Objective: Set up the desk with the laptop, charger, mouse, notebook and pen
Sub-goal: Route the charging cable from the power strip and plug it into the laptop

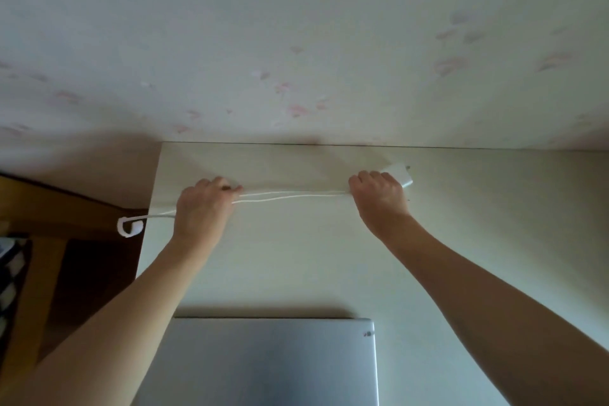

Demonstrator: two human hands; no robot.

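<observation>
Unwinding the charger cord is the step in hand, judging by the two strands stretched between the hands, and it should go best if the pull stays level and gentle so the white brick is not dragged off its spot and no kink forms where the cord leaves it. By size: one pale table (461,241) runs up to the flowered wallpaper; one closed silver laptop (270,362) lies flat at its near edge, well apart from the hands. One white charger (398,175) sits toward the back of the table, with its cord (293,196) running left as two parallel strands and ending in a curled white tie (129,227) that hangs past the table's left edge. Two hands are at work. The right hand (379,194) has its fingers curled over the charger brick and the cord's near end, gripping them; the left hand (204,204) is closed round the cord, thumb and fingers pinching the strands. I would let the left hand slide outward while the right one anchors the brick. No mouse, notebook or pen shows here, so I judge those steps not yet done.
</observation>
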